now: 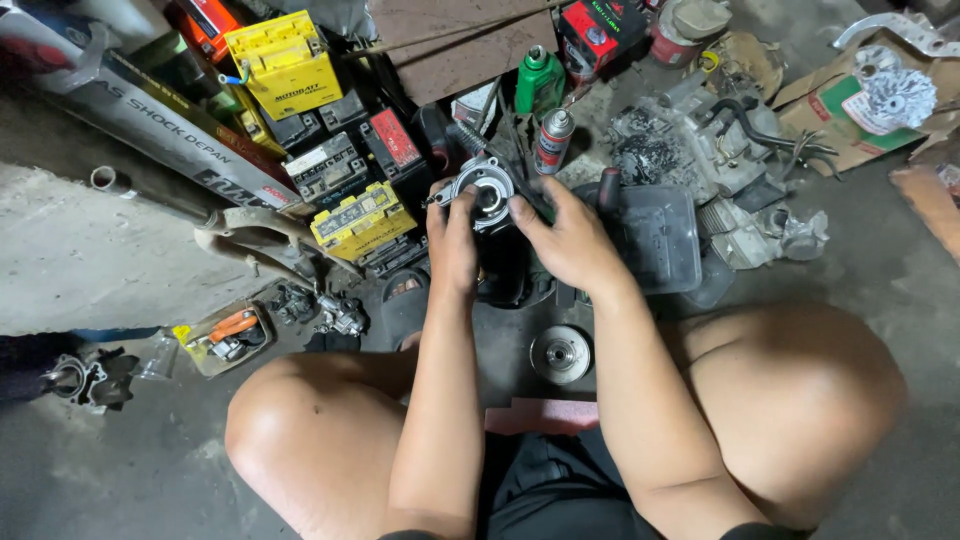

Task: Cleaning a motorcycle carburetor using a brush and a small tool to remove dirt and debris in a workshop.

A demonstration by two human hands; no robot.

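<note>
Upper left: a yellow box (285, 62) with a dark label strip, standing among dark batteries. Below it, a black battery with a red label (395, 140) and a yellow-topped battery (360, 220). Far left: a long grey carton (150, 125) lying diagonally, with black lettering. Top centre: a green bottle (539, 80), a spray can (553, 140) with a red-and-white label, and a black-and-red box (597, 32). Upper right: a brown cardboard box (835, 115) bearing a green-and-white label.
</note>
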